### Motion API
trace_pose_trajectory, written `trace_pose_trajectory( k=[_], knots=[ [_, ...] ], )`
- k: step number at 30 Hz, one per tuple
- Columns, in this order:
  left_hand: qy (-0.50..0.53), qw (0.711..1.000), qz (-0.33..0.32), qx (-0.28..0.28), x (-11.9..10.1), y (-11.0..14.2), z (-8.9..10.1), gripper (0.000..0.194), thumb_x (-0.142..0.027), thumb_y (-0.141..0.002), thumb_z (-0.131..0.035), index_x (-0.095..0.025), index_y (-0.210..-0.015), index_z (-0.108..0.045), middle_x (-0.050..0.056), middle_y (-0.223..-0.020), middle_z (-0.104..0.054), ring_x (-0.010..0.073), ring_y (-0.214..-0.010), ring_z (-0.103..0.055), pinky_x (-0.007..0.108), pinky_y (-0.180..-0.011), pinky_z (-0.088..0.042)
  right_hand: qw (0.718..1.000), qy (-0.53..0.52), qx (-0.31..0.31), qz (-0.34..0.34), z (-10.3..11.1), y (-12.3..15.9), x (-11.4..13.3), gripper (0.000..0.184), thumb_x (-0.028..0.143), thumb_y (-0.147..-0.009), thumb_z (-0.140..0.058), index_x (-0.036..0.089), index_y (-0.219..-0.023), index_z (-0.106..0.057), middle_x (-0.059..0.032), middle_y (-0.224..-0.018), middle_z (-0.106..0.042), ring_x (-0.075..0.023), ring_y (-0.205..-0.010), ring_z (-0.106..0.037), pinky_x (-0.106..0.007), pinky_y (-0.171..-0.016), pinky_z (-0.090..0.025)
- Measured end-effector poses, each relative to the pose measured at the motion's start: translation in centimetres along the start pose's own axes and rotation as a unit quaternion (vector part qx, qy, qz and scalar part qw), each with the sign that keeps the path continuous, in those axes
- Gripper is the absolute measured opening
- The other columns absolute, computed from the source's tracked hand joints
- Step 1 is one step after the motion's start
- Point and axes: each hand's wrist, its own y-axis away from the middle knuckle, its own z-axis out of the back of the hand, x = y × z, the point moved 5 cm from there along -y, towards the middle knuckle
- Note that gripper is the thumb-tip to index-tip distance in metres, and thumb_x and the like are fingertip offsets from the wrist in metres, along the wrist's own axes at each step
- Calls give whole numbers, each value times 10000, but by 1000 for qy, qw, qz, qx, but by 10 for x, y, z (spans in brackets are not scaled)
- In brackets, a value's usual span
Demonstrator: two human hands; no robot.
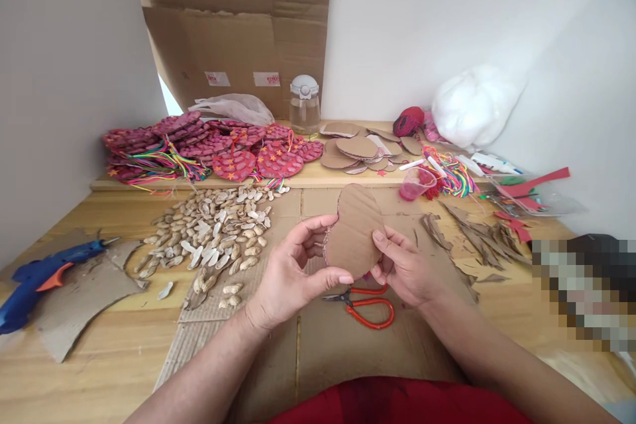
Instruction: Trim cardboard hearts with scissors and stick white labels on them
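A rounded, lobed cardboard cutout (354, 232) is held up between both hands over the cardboard mat (328, 371). On its left edge, my left hand (298, 265) is closed, with the thumb along the bottom and the fingers behind. My right hand (400, 262) pinches the right side, thumb on the front face. Below the cutout lie scissors (370, 313) with orange-red handles, their blades pointing left. To the left of my left hand spreads a heap of peanuts and split peanut shells (213, 225).
A blue glue gun (54, 271) rests on a cardboard scrap at left. Pink decorated pieces with tassels (233, 149) fill the back shelf, beside a bottle (305, 106) and stacked cardboard cutouts (358, 148). A pink cup (416, 184) and cardboard strips (477, 232) lie right.
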Motion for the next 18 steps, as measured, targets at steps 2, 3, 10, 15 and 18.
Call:
trace_pose_trajectory(
  k=[2, 3, 10, 15, 18],
  knots=[
    [-27, 1000, -8, 14, 0, 0, 0, 764, -185, -661, -892, -271, -1342, -557, 106, -1399, -586, 291, -1283, -546, 367, -1016, -481, 1000, -5, -10, 0, 0, 0, 0, 362, 497, -778, -772, 207, -833, -561, 55, -617, -597, -70, -412, -509, -170, -332, -370],
    [-42, 999, -11, 20, 0, -1, 0, 795, -182, -655, -896, -276, -1359, -539, 106, -1413, -574, 293, -1300, -532, 368, -1028, -473, 1000, -9, -14, 1, 0, 0, 0, 367, 496, -775, -774, 206, -824, -556, 56, -616, -596, -69, -409, -507, -168, -332, -371],
    [-78, 997, -10, 26, 1, -2, 4, 789, -193, -662, -893, -262, -1356, -524, 115, -1384, -591, 302, -1313, -523, 392, -1061, -448, 1000, -4, -13, 4, -1, 0, 1, 367, 502, -793, -753, 201, -820, -544, 61, -612, -585, -64, -388, -489, -169, -322, -364],
    [-122, 992, -4, 31, -1, -3, 7, 784, -223, -645, -905, -272, -1331, -529, 104, -1354, -615, 295, -1266, -568, 393, -1050, -459, 1000, 8, -12, 12, 1, 0, 1, 371, 516, -805, -737, 207, -815, -532, 62, -611, -575, -65, -391, -483, -169, -319, -358],
    [-139, 990, -2, 35, -3, -3, 8, 778, -239, -654, -900, -289, -1327, -514, 87, -1354, -623, 281, -1265, -578, 374, -1051, -453, 1000, 16, -9, 15, 1, 0, 2, 363, 515, -817, -724, 208, -810, -530, 63, -612, -566, -64, -390, -473, -174, -315, -347]
  ],
)
